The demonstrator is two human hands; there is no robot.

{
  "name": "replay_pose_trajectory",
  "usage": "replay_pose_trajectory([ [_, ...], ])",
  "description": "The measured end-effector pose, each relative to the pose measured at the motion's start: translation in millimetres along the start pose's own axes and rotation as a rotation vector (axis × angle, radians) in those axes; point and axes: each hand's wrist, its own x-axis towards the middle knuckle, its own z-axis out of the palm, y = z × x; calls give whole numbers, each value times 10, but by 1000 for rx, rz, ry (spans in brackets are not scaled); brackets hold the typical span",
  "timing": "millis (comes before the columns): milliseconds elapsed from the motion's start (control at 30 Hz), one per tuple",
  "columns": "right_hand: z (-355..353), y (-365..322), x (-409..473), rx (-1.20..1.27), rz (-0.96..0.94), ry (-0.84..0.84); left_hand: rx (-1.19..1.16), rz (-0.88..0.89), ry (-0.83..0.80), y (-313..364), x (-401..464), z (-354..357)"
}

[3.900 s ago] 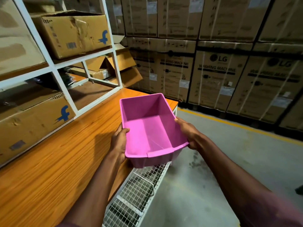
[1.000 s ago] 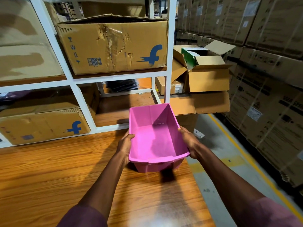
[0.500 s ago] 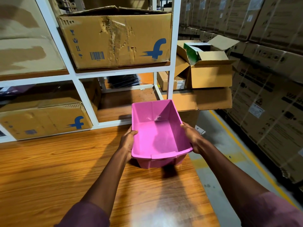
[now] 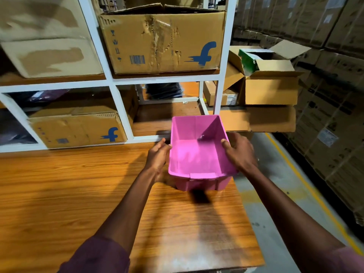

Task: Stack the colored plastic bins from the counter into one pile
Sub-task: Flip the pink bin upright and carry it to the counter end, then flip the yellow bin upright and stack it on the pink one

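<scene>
At counter's [image 4: 78, 194] right edge, near far corner: pink bin [image 4: 197, 152] upright, resting or nearly down. Left hand [image 4: 157, 156] relaxed beside wall; right hand [image 4: 241, 152] grips rim. Step: placing base bin. Next: fetch another bin, none visible.

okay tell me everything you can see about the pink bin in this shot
The pink bin is an open-topped rectangular tub of what looks like smooth plastic, with a rolled rim, sloping walls and a lower front lip. It is empty and upright, mouth up. It sits at or just above the right end of the wooden counter, a dark shadow beneath its front. The left hand touches its left wall; the right hand grips its right rim.
</scene>
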Motion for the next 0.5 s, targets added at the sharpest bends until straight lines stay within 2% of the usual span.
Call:
replay_pose_trajectory([
  [233,-63,-250,-579,-38,-236,-47,76,120,106,-134,-676,-250],
  [500,446,-682,-1426,71,-483,-251,160,203,303,-471,-1646,-1047],
])
